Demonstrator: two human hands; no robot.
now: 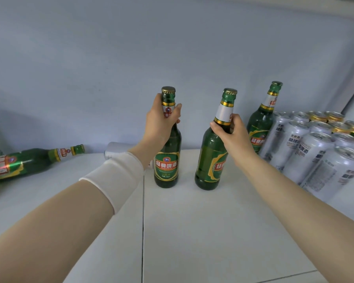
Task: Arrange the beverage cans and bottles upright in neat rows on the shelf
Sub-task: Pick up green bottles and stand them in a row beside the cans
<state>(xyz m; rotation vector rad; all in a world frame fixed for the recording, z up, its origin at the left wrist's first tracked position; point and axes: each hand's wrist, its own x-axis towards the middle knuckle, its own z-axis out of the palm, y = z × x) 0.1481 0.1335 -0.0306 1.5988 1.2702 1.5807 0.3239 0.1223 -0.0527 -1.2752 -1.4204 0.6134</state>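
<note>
- Pale blue-grey wall fills the upper half of the view behind everything.
- White shelf spreads below it, with a thin seam running front to back near the middle.
- Silver cans stand upright in packed rows at the right side of the shelf, and a few gold-topped cans stand behind them near the wall.
- Left hand is wrapped around the neck of the left bottle, with the thumb across the neck label and the fingers curled behind. A white wristband covers that forearm.
- Right hand grips the right bottle just below its white neck label, fingers curled round the shoulder of the glass.
- Both held bottles are green glass with gold caps. They sit near the middle of the shelf, side by side and apart. The left one is upright and the right one leans a little to the right.
- A third green bottle stands at the back, just beside the silver cans.
- A fallen bottle lies on its side at the far left, its cap pointing right.
- A fallen can lies by the wall, partly hidden behind the left wrist.
</note>
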